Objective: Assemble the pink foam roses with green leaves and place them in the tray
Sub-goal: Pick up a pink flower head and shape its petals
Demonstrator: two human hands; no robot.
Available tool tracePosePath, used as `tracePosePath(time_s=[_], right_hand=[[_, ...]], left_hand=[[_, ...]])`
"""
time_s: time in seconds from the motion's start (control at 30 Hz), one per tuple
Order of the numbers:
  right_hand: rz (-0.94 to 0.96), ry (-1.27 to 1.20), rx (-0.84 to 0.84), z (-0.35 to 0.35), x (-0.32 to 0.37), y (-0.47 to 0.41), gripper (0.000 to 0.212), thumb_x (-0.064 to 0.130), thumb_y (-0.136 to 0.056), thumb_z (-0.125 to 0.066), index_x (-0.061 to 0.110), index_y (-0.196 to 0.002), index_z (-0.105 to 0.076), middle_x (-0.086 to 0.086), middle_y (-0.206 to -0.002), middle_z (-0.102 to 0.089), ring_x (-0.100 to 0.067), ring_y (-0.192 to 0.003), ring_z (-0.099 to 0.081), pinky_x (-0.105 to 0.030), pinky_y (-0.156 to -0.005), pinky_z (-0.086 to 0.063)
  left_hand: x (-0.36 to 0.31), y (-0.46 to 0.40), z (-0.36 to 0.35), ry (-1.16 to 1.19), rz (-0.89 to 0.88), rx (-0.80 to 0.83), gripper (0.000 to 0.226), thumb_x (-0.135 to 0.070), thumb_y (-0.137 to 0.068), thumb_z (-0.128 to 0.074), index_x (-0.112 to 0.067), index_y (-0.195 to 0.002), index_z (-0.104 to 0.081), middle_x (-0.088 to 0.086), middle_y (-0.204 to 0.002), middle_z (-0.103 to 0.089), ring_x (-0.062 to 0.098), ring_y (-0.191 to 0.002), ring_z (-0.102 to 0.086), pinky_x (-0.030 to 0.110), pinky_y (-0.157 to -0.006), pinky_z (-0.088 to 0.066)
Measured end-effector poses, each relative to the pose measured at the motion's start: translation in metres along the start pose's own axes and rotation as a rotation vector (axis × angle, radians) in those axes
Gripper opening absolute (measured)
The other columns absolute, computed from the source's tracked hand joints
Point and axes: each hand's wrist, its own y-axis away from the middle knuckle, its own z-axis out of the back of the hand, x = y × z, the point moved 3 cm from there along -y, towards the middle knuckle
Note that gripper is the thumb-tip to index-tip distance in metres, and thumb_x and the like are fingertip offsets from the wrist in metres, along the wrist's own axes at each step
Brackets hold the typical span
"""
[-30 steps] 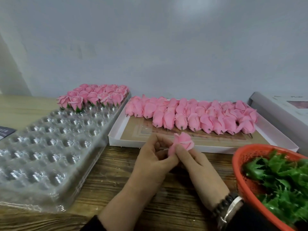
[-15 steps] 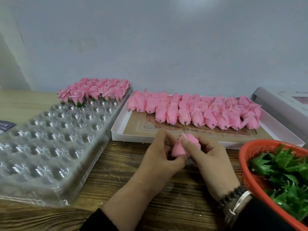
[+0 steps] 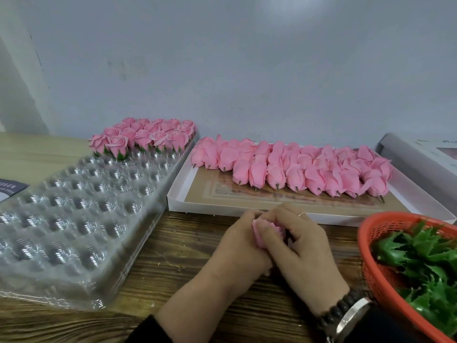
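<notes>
Wooden table: pink rose pinched between both hands' fingers.

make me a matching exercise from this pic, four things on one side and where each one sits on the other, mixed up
Things:
1. finished roses with leaves
2. bare pink roses
3. green leaves
4. single pink rose

Places:
A. in the orange basket
B. held between both hands
C. at the far end of the clear tray
D. in the white box

Pairs: 1-C, 2-D, 3-A, 4-B
</notes>
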Motion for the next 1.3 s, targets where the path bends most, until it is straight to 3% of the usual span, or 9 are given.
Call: tracePosePath(time_s=[0.07,0.2,0.33,0.53,0.73,0.87,1.0,1.1,1.3], right_hand=[[0.058,0.035,-0.040,0.001,0.004,0.000,0.024,0.038,-0.085,-0.045,0.027,-0.069,-0.058,0.011,-0.072,-0.055,-0.002,-0.074,-0.053,-0.007,-0.068,-0.036],[0.129,-0.037,-0.179,0.004,0.011,0.002,0.017,0.031,-0.090,-0.041,0.028,-0.095,-0.058,0.014,-0.088,-0.057,-0.003,-0.080,-0.057,-0.011,-0.070,-0.042],[0.050,-0.121,-0.280,0.007,0.007,0.003,0.019,0.026,-0.086,-0.049,0.037,-0.101,-0.048,0.012,-0.094,-0.060,-0.001,-0.086,-0.058,-0.006,-0.072,-0.042],[-0.065,-0.199,-0.009,-0.018,0.002,0.004,0.043,0.007,-0.071,-0.071,0.031,-0.097,-0.047,0.012,-0.085,-0.061,-0.004,-0.082,-0.061,-0.010,-0.074,-0.046],[-0.117,-0.188,-0.027,-0.022,0.001,0.004,0.044,0.008,-0.067,-0.075,0.032,-0.090,-0.046,0.021,-0.084,-0.060,0.001,-0.073,-0.059,-0.005,-0.065,-0.041],[-0.191,-0.174,-0.015,-0.019,-0.001,0.004,0.025,0.022,-0.065,-0.072,0.030,-0.079,-0.053,0.017,-0.077,-0.061,-0.002,-0.069,-0.057,-0.007,-0.060,-0.039],[-0.225,-0.229,0.022,-0.015,0.000,0.004,0.013,0.027,-0.069,-0.068,0.018,-0.072,-0.058,0.007,-0.059,-0.052,-0.003,-0.055,-0.048,-0.011,-0.052,-0.035],[-0.228,-0.249,0.120,-0.014,0.004,0.003,0.019,0.032,-0.074,-0.065,0.013,-0.075,-0.062,-0.001,-0.064,-0.056,-0.008,-0.058,-0.050,-0.018,-0.054,-0.040],[-0.269,-0.324,0.115,-0.017,0.002,0.003,0.027,0.022,-0.066,-0.072,0.025,-0.088,-0.057,0.007,-0.074,-0.062,-0.002,-0.059,-0.052,-0.009,-0.054,-0.037]], left_hand=[[-0.005,0.000,-0.001,-0.039,-0.047,0.038,0.014,0.005,-0.078,-0.059,-0.007,-0.087,-0.059,0.003,-0.072,-0.060,0.014,-0.055,-0.052,0.027,-0.050,-0.044],[-0.013,0.003,0.002,0.195,-0.090,-0.018,0.018,0.004,-0.081,-0.063,-0.007,-0.066,-0.062,-0.003,-0.054,-0.060,0.005,-0.048,-0.055,0.017,-0.047,-0.043],[-0.006,-0.001,0.009,0.553,-0.024,-0.209,0.012,-0.012,-0.068,-0.071,-0.003,-0.071,-0.064,0.011,-0.067,-0.058,0.021,-0.065,-0.053,0.030,-0.062,-0.043],[-0.003,-0.002,0.007,0.931,0.073,-0.262,0.025,-0.020,-0.065,-0.069,-0.006,-0.084,-0.062,0.008,-0.072,-0.063,0.016,-0.068,-0.062,0.027,-0.065,-0.053],[0.002,0.001,-0.003,0.989,0.174,-0.282,0.028,-0.025,-0.058,-0.072,-0.006,-0.079,-0.066,0.015,-0.081,-0.061,0.025,-0.080,-0.060,0.036,-0.082,-0.048],[0.001,0.001,-0.005,0.995,0.187,-0.208,0.027,-0.024,-0.060,-0.072,-0.006,-0.078,-0.064,0.014,-0.077,-0.063,0.023,-0.073,-0.065,0.033,-0.072,-0.056],[0.000,0.000,0.000,0.986,0.204,-0.049,0.015,-0.025,-0.068,-0.069,-0.010,-0.068,-0.068,0.014,-0.080,-0.063,0.025,-0.081,-0.063,0.038,-0.087,-0.050],[0.004,-0.002,0.004,0.979,0.233,-0.095,0.030,-0.027,-0.062,-0.076,-0.004,-0.080,-0.068,0.017,-0.090,-0.062,0.030,-0.094,-0.060,0.045,-0.100,-0.043],[0.004,-0.003,0.004,1.014,0.183,-0.135,0.019,-0.030,-0.064,-0.068,-0.015,-0.052,-0.069,0.010,-0.067,-0.066,0.022,-0.066,-0.067,0.036,-0.068,-0.057]])
